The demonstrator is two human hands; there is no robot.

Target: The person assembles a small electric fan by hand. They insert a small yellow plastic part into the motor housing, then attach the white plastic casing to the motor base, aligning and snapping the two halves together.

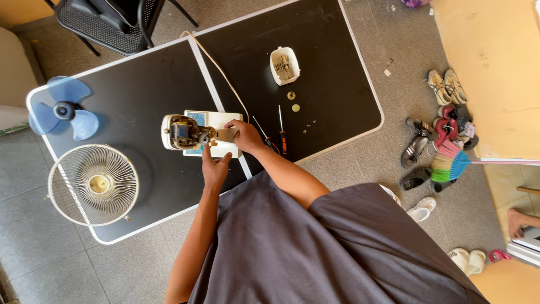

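A white fan body with its motor point(181, 133) exposed lies on a black table point(140, 84). My left hand point(214, 167) reaches up to the underside of the fan body, fingers touching a small part near the motor shaft. My right hand point(243, 135) grips the right end of the white base point(216, 119) of the fan. A white power cord point(216, 67) runs from the fan toward the table's far edge.
A blue fan blade point(63, 110) and a white wire guard point(93, 184) lie at the table's left. A white cover piece point(284, 65), two small round parts point(293, 101) and two screwdrivers point(282, 130) lie to the right. Shoes and a colourful broom point(447, 160) sit on the floor.
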